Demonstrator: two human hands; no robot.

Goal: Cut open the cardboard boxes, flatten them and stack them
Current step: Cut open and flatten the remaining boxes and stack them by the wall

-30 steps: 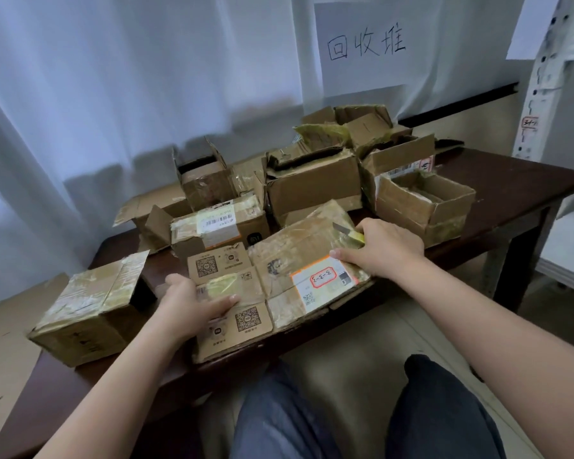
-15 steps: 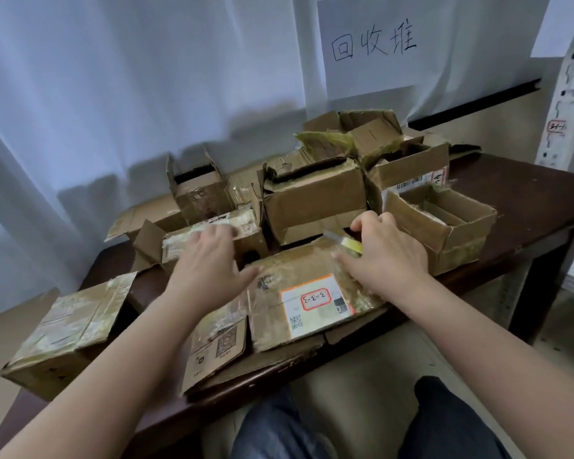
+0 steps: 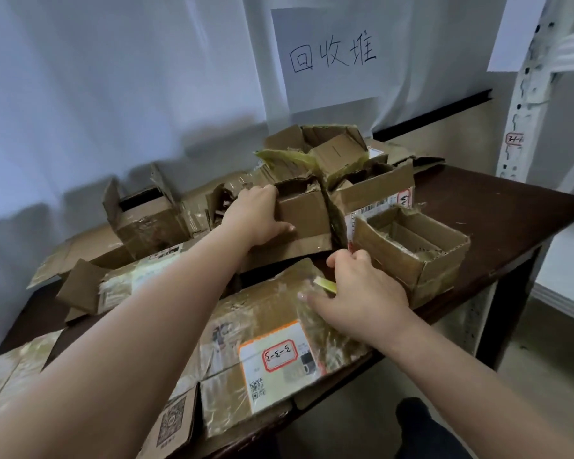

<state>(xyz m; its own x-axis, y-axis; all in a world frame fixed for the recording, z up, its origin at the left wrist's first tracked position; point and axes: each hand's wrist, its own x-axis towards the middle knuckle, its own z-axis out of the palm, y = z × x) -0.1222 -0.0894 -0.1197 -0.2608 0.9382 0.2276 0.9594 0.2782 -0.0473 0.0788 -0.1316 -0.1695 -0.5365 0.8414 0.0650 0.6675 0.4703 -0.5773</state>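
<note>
at far left an open-topped box (image 3: 146, 217) stands on the dark table (image 3: 497, 220). the left hand (image 3: 257, 215) grips the middle cardboard box (image 3: 304, 215), fingers curled over its top edge, thumb on the front face. in front lies a flattened box (image 3: 272, 339) with a white label. the right hand (image 3: 362, 298) rests on it, holding a small yellow cutter (image 3: 325, 283), beside an open shallow box (image 3: 411, 246).
</note>
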